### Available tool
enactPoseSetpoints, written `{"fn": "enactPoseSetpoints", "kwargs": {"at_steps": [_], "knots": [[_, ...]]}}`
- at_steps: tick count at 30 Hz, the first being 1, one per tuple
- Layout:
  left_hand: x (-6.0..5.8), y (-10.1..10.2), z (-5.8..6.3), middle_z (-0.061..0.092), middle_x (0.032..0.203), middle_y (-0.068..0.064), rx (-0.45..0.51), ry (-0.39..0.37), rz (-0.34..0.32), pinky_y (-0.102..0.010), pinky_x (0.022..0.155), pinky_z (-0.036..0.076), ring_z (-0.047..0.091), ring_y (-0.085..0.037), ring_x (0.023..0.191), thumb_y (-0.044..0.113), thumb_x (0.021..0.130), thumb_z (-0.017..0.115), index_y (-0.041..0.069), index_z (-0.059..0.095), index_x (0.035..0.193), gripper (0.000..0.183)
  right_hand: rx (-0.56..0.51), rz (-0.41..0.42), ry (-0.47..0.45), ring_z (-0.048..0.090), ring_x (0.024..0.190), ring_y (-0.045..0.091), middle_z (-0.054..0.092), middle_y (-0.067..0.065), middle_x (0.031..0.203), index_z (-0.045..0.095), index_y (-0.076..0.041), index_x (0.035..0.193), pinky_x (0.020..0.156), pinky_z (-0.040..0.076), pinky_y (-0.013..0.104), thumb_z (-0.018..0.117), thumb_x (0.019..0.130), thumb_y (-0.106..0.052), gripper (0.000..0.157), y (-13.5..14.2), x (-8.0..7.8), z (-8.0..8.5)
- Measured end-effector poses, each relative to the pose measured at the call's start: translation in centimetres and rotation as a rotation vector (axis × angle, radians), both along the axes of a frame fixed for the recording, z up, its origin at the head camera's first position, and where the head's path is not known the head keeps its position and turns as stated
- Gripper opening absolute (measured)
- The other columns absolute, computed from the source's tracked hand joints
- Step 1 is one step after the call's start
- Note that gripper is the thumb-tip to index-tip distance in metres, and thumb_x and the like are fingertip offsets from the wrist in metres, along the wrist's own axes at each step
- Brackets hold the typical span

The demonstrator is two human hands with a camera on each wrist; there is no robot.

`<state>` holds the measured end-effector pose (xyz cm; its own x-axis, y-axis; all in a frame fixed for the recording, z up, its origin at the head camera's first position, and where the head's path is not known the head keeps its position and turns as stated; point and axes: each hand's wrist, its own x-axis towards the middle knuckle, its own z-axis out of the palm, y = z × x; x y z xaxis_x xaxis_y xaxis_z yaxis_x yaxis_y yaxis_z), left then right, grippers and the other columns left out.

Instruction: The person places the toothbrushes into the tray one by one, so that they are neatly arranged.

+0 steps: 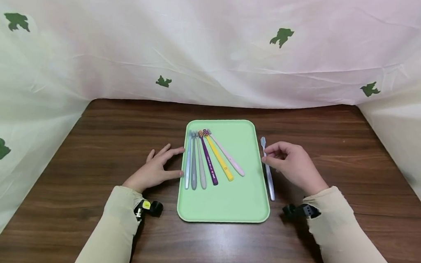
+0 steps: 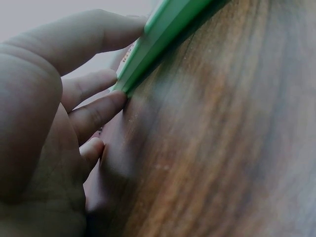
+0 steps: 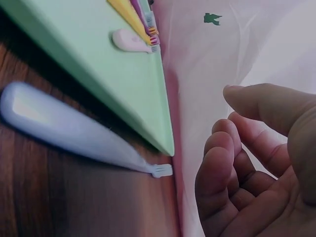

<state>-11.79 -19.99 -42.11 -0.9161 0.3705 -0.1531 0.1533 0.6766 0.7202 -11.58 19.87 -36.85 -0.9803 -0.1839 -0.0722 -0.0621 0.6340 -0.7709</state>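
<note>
A light green tray (image 1: 223, 202) lies on the table, with several toothbrushes in it, heads toward the far edge: a pale blue one (image 1: 188, 167), two grey ones, a purple one (image 1: 209, 164), a yellow one (image 1: 219, 159) and a pink one (image 1: 230, 159). My left hand (image 1: 153, 170) touches the tray's left rim with spread fingers and thumb. Outside the right rim, a bluish toothbrush (image 1: 270, 185) lies on the wood. Over its upper part hovers my right hand (image 1: 296, 167), fingers loosely bent. In the right wrist view, a gap separates thumb and fingers from this toothbrush (image 3: 64, 126).
The dark wooden table (image 1: 122, 120) extends around the tray. White cloth (image 1: 217, 45) with green bird-shaped patches hangs along the back and both sides. Each wrist wears a black camera mount, one at the right sleeve (image 1: 306, 211).
</note>
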Motion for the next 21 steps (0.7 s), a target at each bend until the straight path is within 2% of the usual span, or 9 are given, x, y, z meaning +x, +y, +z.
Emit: {"fn": "enactPoseSetpoints", "kwargs": {"at_steps": [10,21], "knots": [[0.0,0.0,0.1,0.034,0.161,-0.006,0.003,0.002,-0.003,-0.056,0.118,-0.013,0.005,-0.027,0.155,0.041,0.089,0.076,0.026,0.043,0.153,0.074,0.014,-0.033,-0.032,0.062,0.079,0.025,0.068,0.009,0.096,0.069,-0.009,0.109,0.065,0.056,0.034,0.075,0.092,-0.026,0.025,0.6,-0.7,-1.2],[0.0,0.1,0.0,0.034,0.161,-0.006,0.005,-0.004,0.003,-0.056,0.119,-0.013,0.005,-0.027,0.155,0.04,0.088,0.077,0.026,0.044,0.152,0.074,-0.003,-0.025,-0.095,0.06,0.07,0.023,0.067,0.01,0.094,0.068,-0.005,0.112,0.06,0.055,0.034,0.075,0.092,-0.024,0.028,1.2,-1.1,-2.2]]}}
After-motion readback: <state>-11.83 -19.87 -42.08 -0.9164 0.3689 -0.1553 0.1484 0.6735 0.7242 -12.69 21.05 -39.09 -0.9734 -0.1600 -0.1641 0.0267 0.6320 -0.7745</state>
